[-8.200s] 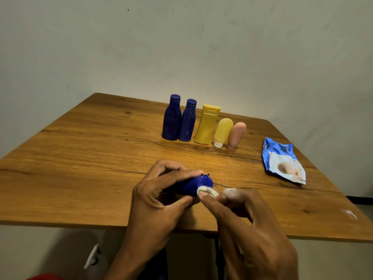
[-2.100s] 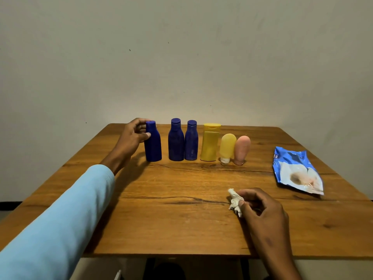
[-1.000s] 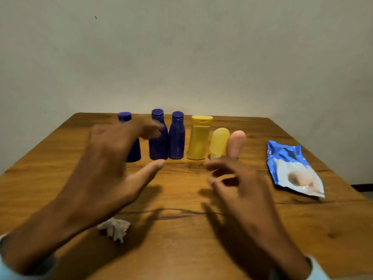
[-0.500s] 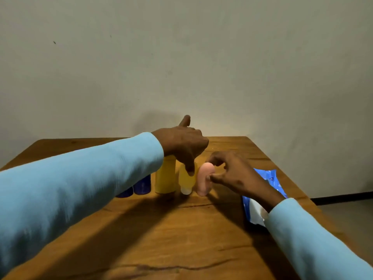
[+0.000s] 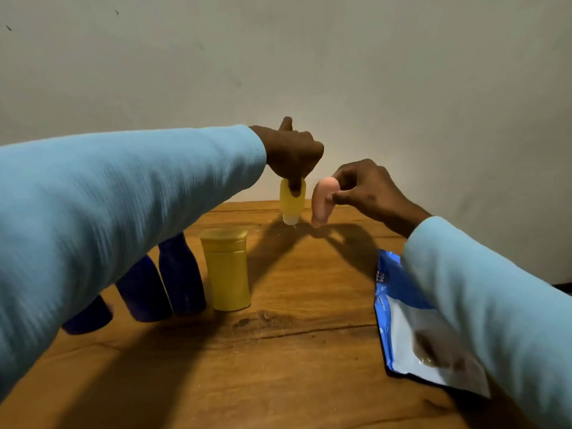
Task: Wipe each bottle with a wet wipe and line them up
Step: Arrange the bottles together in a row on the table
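My left hand [image 5: 291, 153] grips the top of the small yellow tube [image 5: 292, 203], which stands cap down near the table's far edge. Just right of it, my right hand [image 5: 366, 190] pinches the pink tube [image 5: 322, 203], tilted, its lower end on or just above the wood. Closer to me stands the larger yellow bottle [image 5: 228, 271]. To its left are three dark blue bottles [image 5: 182, 280] in a row, partly hidden under my left sleeve. The used wipe is out of sight.
The blue and white wet wipe packet [image 5: 411, 329] lies flat at the right, partly under my right sleeve. The wooden table [image 5: 278, 366] ends at a pale wall just behind the two small tubes.
Both hands have carried the small yellow tube and the pink tube out of the row and away from me, toward the table's far edge. The camera has moved closer over the bottles.
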{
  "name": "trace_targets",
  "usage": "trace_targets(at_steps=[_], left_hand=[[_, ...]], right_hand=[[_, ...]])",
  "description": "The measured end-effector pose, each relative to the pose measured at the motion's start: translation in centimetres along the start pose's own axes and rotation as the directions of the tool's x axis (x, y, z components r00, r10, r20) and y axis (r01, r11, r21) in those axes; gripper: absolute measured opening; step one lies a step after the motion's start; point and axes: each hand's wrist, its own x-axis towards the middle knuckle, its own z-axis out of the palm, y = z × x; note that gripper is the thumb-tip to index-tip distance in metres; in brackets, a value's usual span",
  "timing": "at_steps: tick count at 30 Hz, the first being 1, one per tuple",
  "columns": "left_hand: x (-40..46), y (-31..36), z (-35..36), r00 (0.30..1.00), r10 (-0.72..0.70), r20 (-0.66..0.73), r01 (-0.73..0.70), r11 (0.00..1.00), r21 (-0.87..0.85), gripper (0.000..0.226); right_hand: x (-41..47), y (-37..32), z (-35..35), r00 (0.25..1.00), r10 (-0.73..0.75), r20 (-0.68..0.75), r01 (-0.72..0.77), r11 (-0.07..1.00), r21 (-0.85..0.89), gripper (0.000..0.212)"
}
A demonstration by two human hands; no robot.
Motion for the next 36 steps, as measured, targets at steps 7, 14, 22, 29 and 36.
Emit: trace_targets(at_steps=[7,14,22,29,36], left_hand=[[2.6,-1.1,3.0,0.997,0.004,0.077,-0.003,1.0,-0.004,0.034],[2.8,-1.9,3.8,0.994,-0.015,0.108,0.02,0.999,-0.04,0.042],[-0.8,-3.3,0.2,0.992,-0.053,0.117,0.064,0.993,-0.1,0.048],[-15.3,-7.3,-4.9,0.985,0.017,0.172,0.037,0.952,-0.305,0.063],[-21.8,-7.4,-0.4,0.963,0.046,0.266,-0.001,0.986,-0.167,0.059]], right_hand=[[2.0,1.8,3.2,0.998,0.019,0.068,-0.017,0.999,-0.027,0.025],[1.9,2.9,3.3,0.995,0.04,0.089,-0.039,0.999,-0.012,0.031],[0.4,-0.7,-0.1,0.999,-0.018,-0.031,0.014,0.991,-0.132,0.046],[-5.3,-9.9,-0.1,0.937,-0.261,0.233,0.258,0.965,0.046,0.031],[-8.1,-14.1,4.3,0.908,-0.305,0.287,0.334,0.941,-0.059,0.047]])
